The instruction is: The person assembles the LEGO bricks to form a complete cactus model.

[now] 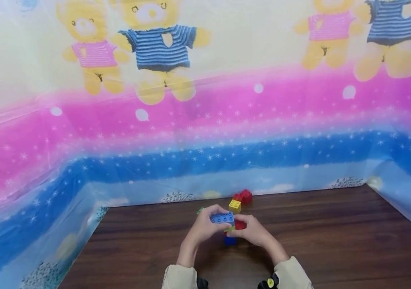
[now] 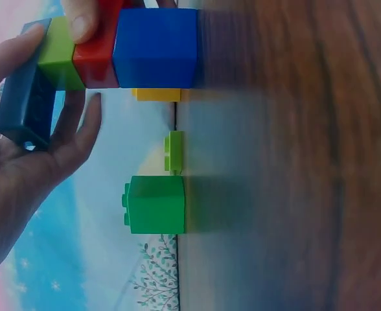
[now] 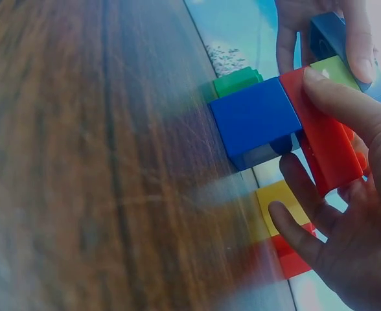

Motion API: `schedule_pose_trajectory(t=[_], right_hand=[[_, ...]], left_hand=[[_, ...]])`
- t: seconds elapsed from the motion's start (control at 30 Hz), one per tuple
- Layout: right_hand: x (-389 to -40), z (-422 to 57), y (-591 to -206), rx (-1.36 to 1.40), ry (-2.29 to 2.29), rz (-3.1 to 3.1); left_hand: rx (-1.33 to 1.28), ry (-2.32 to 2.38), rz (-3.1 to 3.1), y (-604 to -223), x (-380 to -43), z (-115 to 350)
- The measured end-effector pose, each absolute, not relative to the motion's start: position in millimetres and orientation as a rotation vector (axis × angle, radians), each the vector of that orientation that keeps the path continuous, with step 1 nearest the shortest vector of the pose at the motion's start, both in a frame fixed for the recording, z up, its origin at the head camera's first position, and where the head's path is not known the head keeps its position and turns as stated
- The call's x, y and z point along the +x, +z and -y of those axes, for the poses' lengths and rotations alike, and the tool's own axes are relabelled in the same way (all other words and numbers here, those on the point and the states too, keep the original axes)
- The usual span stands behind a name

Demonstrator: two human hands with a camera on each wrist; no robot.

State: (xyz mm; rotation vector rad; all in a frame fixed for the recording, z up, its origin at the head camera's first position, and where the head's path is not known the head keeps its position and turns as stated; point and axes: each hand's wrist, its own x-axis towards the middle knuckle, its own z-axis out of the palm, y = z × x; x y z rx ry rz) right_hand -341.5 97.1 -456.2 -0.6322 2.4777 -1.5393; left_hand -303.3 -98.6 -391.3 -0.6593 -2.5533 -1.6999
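Several toy building blocks form a stack between the two hands. At its bottom a dark blue block (image 1: 230, 241) stands on the table, with a long red brick (image 3: 326, 139) above it. A small lime-green brick (image 2: 61, 55) sits over the red one, and a lighter blue long brick (image 1: 222, 218) is at the top. My left hand (image 1: 202, 226) grips the upper blue brick by its left part, thumb on the near side. My right hand (image 1: 254, 232) holds the red brick, which sticks out to the right, with the thumb on its near face.
Behind the stack stand a yellow block (image 1: 235, 206) and red blocks (image 1: 246, 196). A green block (image 2: 157, 205) and a flat lime-green piece (image 2: 174, 151) lie toward the back left. The brown wooden table (image 1: 335, 241) ends at a printed bear curtain (image 1: 205, 120).
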Motion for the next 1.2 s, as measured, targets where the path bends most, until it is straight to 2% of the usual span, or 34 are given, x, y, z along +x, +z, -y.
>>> schedule_pose_trajectory(t=[0.4,1.2], right_hand=[[-339.4,-95.9,-459.6,-0.635,-1.524,-2.456],[-344.2,-99.1,-462.3,-0.670,-1.542,-2.442]], left_hand=[[-0.607,-1.786,2.544,-424.9,-320.9,100.9],[-0.597,-1.806,2.554,-424.1,-323.6,100.0]])
